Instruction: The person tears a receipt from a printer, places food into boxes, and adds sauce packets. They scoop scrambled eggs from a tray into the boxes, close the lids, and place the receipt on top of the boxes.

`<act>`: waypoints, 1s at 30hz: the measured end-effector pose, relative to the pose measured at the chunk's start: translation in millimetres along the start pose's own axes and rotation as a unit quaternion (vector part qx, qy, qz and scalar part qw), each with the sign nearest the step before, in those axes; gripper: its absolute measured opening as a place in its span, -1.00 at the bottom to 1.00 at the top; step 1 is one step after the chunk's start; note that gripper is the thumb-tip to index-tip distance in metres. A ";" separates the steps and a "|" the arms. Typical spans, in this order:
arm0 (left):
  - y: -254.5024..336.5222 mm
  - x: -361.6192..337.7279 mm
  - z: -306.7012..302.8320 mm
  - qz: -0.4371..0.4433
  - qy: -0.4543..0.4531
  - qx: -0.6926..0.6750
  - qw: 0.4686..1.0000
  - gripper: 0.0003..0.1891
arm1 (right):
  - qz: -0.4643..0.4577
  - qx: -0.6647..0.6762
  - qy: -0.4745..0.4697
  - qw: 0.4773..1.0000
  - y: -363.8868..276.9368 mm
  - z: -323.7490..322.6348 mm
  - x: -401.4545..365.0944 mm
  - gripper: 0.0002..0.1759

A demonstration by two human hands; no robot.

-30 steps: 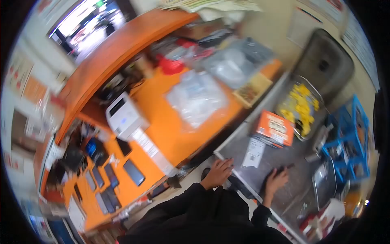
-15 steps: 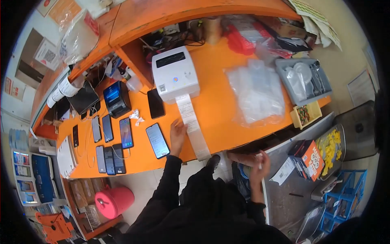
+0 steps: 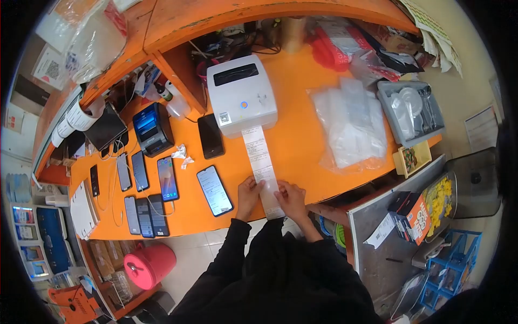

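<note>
Left hand (image 3: 249, 193), right hand (image 3: 292, 197) on paper strip (image 3: 260, 160), print illegible.

The orange counter (image 3: 302, 146) is long and full. A white printer (image 3: 242, 94) sits in the middle. A paper strip (image 3: 259, 156) runs from it to the near edge. To the left lie a small black printer (image 3: 152, 128) and many phones (image 3: 168, 178), some in rows. To the right lie clear bags (image 3: 350, 124), a grey tray (image 3: 386, 108) and a little wooden box (image 3: 413, 158).
</note>
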State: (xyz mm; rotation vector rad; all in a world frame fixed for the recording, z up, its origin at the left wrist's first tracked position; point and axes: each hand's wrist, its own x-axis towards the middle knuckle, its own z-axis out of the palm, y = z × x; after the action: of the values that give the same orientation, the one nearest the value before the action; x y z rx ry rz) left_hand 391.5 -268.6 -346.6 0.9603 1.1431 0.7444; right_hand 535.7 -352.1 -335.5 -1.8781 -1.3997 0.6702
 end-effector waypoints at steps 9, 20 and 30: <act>-6.7 2.1 -2.2 0.049 0.006 0.087 0.995 -0.79 | -0.026 0.100 0.073 0.992 12.0 -5.1 -29.1 -0.57; 13.4 -158.6 170.4 0.498 0.197 0.313 0.785 -0.48 | 0.126 0.017 0.467 0.875 35.8 -160.0 -345.1 -0.70; -199.9 -519.3 363.1 0.392 -0.678 0.171 0.598 -0.79 | 0.348 -0.155 0.868 0.320 77.1 -181.7 -760.3 -0.75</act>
State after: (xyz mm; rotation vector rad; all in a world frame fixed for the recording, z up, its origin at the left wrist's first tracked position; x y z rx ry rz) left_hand 605.4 -893.7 -276.4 1.8821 -0.6219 0.2018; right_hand 500.7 -1134.8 -280.5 -1.7814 0.8656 -1.2998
